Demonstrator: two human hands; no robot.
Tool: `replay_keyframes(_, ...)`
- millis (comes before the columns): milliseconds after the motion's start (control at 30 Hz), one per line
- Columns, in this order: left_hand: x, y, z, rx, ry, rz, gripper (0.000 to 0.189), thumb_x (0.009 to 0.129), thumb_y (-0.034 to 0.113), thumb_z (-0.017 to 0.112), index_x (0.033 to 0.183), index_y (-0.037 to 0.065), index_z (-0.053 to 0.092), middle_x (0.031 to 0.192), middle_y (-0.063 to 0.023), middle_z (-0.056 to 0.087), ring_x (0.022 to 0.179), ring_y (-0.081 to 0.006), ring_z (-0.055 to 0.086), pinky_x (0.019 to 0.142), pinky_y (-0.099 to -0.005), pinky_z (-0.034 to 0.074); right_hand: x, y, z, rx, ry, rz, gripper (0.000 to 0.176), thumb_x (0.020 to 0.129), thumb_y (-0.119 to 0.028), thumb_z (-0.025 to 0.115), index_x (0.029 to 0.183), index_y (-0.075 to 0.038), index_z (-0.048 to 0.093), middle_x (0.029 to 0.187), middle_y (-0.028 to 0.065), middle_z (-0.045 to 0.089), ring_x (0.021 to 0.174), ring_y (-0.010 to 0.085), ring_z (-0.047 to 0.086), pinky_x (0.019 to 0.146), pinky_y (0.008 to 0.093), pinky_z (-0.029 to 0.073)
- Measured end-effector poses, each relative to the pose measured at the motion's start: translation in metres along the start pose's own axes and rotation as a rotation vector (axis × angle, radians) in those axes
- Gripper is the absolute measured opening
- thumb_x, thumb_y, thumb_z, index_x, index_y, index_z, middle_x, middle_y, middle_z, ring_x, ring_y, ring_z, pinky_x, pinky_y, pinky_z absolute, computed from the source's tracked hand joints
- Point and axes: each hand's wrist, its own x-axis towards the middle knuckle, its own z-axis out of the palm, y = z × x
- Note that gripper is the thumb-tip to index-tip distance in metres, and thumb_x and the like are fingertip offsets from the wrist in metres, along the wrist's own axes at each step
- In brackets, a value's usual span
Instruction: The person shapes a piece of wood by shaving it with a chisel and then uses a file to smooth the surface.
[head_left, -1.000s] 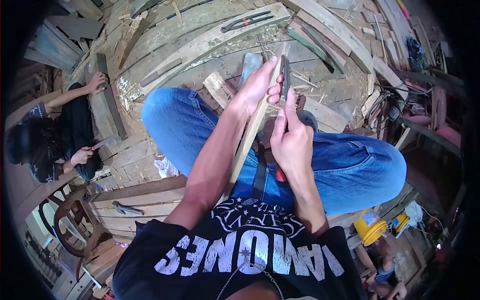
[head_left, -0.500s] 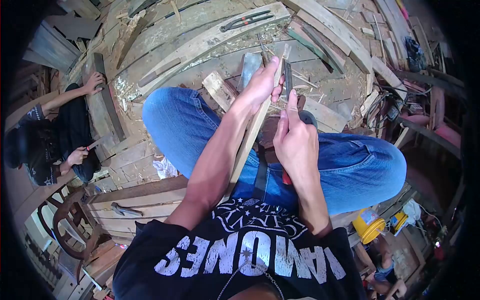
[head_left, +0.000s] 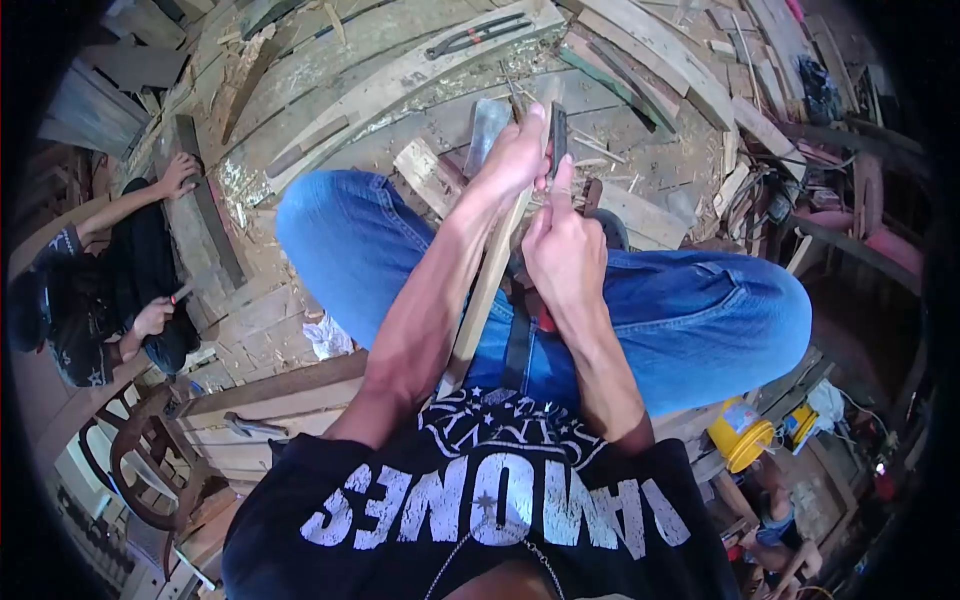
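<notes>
While the left hand (head_left: 513, 160) grips a wooden strip (head_left: 487, 285), right hand (head_left: 566, 248) clasping a dark-bladed tool (head_left: 559, 130), apparently red-handled

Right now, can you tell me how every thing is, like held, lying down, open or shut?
Wooden strip: slanted, held near its upper end
Left hand: closed around the strip
Dark-bladed tool: held beside the strip
Right hand: gripping the tool, index finger extended
Pliers: lying on curved plank
Yellow bucket: lid unclear
</notes>
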Motion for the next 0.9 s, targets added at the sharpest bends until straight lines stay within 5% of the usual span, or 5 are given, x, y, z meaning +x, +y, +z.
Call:
replay_keyframes(467,-0.003,-0.002,0.006,0.016,0.001,-0.01,0.053,0.103,0.046,0.028,0.078,0.006,0.051,0.062,0.0006,0.043,0.052,-0.0112,0.038,0.048,-0.0283,0.036,-0.015,0.005,-0.005,0.054,-0.019,0.071,0.06,0.086,-0.016,0.055,0.141,0.002,0.039,0.059,0.0241,0.06,0.056,0.0416,0.063,0.056,0.051,0.052)
replay_keyframes(900,0.002,-0.008,0.007,-0.007,0.006,-0.036,0.054,0.102,0.048,0.031,0.081,0.005,0.056,0.064,-0.0026,0.05,0.051,-0.0124,0.041,0.048,-0.0292,0.036,-0.008,-0.002,-0.017,0.083,0.05,0.026,0.051,0.087,-0.009,0.054,0.137,0.002,0.045,0.066,0.0264,0.061,0.06,0.0404,0.064,0.059,0.0481,0.05)
